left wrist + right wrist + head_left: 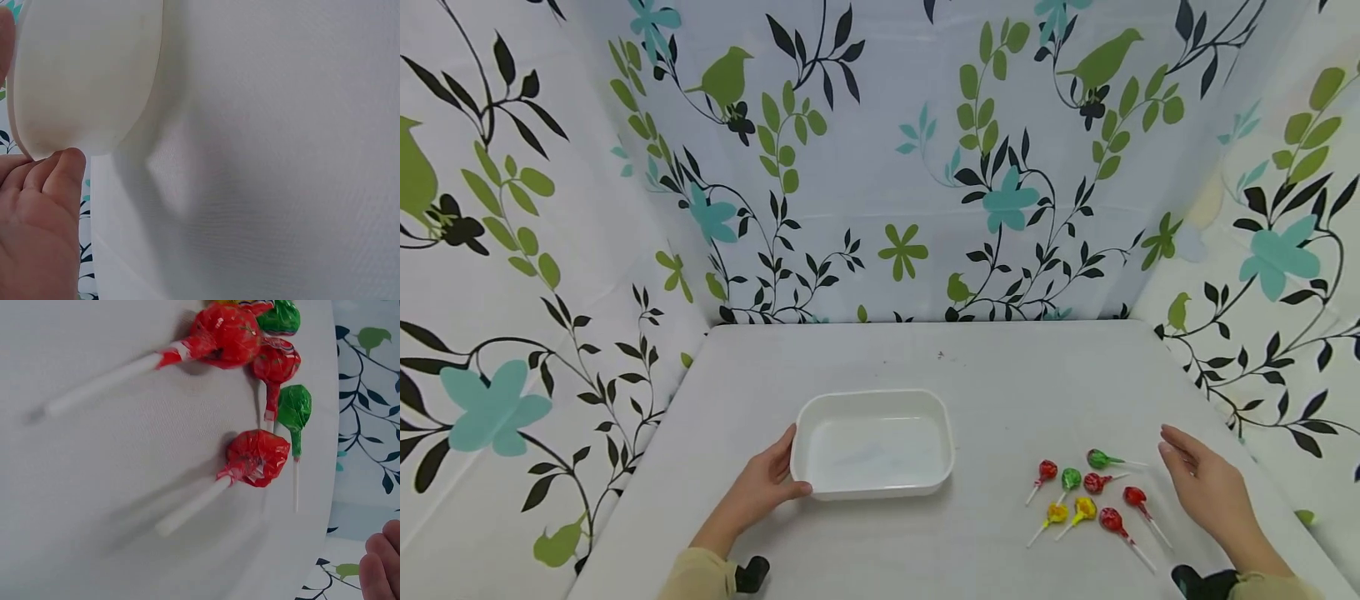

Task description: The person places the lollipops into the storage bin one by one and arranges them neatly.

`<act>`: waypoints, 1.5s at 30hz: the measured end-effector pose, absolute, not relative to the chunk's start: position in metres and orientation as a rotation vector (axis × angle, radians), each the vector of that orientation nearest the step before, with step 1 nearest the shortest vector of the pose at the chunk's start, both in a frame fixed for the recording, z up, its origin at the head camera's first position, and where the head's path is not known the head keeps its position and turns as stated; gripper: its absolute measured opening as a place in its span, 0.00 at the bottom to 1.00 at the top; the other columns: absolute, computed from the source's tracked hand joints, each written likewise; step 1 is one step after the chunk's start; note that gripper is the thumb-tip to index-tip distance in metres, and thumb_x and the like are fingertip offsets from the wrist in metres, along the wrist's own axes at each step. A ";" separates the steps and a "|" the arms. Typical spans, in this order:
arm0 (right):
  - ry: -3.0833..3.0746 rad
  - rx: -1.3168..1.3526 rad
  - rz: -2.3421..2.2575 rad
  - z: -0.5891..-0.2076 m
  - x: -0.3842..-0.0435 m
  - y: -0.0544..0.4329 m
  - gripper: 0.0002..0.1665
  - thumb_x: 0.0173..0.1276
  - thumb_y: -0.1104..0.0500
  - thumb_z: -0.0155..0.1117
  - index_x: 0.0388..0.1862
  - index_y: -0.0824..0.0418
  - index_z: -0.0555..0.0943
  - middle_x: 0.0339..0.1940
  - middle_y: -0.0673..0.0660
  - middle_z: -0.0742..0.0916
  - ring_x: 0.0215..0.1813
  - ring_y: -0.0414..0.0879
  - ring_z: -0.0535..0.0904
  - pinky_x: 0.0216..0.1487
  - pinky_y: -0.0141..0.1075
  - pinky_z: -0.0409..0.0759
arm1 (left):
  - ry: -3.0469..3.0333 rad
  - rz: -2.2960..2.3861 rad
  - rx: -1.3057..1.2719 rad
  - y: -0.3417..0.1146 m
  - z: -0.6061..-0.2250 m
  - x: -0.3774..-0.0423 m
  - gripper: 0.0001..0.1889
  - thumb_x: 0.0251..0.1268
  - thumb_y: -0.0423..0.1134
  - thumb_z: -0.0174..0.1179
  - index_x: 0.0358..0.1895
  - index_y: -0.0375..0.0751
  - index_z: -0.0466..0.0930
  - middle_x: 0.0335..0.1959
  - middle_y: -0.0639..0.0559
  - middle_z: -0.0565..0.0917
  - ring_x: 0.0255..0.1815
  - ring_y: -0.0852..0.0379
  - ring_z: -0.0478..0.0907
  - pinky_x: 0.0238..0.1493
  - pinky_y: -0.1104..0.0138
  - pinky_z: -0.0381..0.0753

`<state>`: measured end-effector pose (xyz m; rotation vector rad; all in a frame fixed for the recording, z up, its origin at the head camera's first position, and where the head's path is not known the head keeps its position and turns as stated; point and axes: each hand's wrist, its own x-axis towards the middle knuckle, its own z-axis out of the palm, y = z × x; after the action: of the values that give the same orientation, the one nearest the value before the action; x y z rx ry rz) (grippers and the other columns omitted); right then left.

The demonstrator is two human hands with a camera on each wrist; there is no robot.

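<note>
A white rectangular dish (pixel 872 450) with rounded corners and nothing inside is near the table's middle. My left hand (pixel 762 492) grips its left end, thumb at the near corner and fingers along the side. In the left wrist view the dish's pale outer wall (pixel 87 75) shows above the fingertips. Several wrapped lollipops lie loosely grouped to the right: red (pixel 1111 520), green (pixel 1098 458) and yellow (pixel 1084 508). Just right of them my right hand (pixel 1213 492) holds nothing, its fingers extended. A red lollipop (pixel 258 459) appears close up in the right wrist view.
The white table (pixel 880 558) runs back to a hanging cloth (pixel 880 167) printed with leaves, birds and flowers. More of this cloth flanks the table on both sides. Small dark specks (pixel 941 356) mark the tabletop near the back.
</note>
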<state>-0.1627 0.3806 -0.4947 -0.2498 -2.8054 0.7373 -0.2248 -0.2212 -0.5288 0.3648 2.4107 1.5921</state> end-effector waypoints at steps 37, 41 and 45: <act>-3.155 -0.354 0.776 -0.542 -0.155 0.375 0.31 0.70 0.49 0.70 0.62 0.69 0.81 0.57 0.74 0.85 0.59 0.72 0.80 0.52 0.63 0.84 | 2.354 1.638 0.371 -0.225 -0.532 -0.225 0.56 0.61 0.39 0.73 0.81 0.26 0.41 0.83 0.32 0.45 0.82 0.39 0.50 0.76 0.62 0.67; -3.144 -0.376 0.778 -0.542 -0.154 0.376 0.31 0.70 0.48 0.70 0.62 0.69 0.82 0.57 0.74 0.85 0.58 0.72 0.81 0.52 0.63 0.85 | 2.346 1.646 0.373 -0.224 -0.533 -0.225 0.56 0.61 0.38 0.73 0.81 0.26 0.41 0.83 0.33 0.45 0.82 0.39 0.50 0.75 0.67 0.68; -3.140 -0.394 0.787 -0.540 -0.152 0.378 0.32 0.70 0.48 0.70 0.62 0.70 0.81 0.57 0.74 0.85 0.59 0.73 0.80 0.54 0.64 0.85 | 2.347 1.645 0.373 -0.222 -0.533 -0.226 0.55 0.61 0.37 0.73 0.81 0.27 0.41 0.83 0.34 0.45 0.82 0.40 0.50 0.75 0.67 0.68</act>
<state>-0.1516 0.3778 -0.5401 -0.3943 -3.1396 0.7873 -0.2258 -0.2219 -0.5328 0.3734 2.3472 1.6452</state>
